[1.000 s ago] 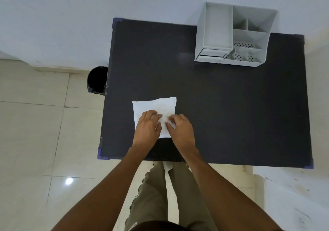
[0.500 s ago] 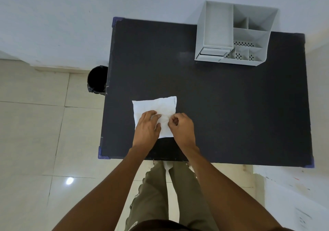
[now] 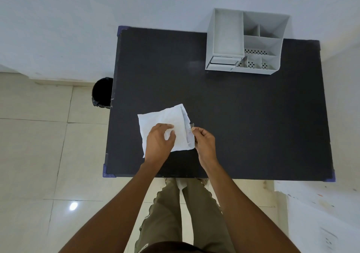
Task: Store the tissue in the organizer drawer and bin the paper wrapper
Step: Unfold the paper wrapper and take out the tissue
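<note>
Pinning the wrapped tissue point(image 3: 165, 124) flat near the table's point(image 3: 253, 126) front-left corner, the left hand point(image 3: 158, 142) steadied it while the right hand point(image 3: 204, 142) pinched the wrapper edge point(image 3: 188, 130); drawer point(image 3: 223, 60) and bin point(image 3: 102, 92) awaited.

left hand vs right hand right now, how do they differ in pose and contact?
The left hand lies on top of the white wrapper, pressing it to the black table; the right hand sits off the wrapper's right edge. The left hand is spread fairly flat, while the right hand's fingertips pinch at that edge, which is lifted and folded. Both work the same wrapper near the table's front edge.
</note>
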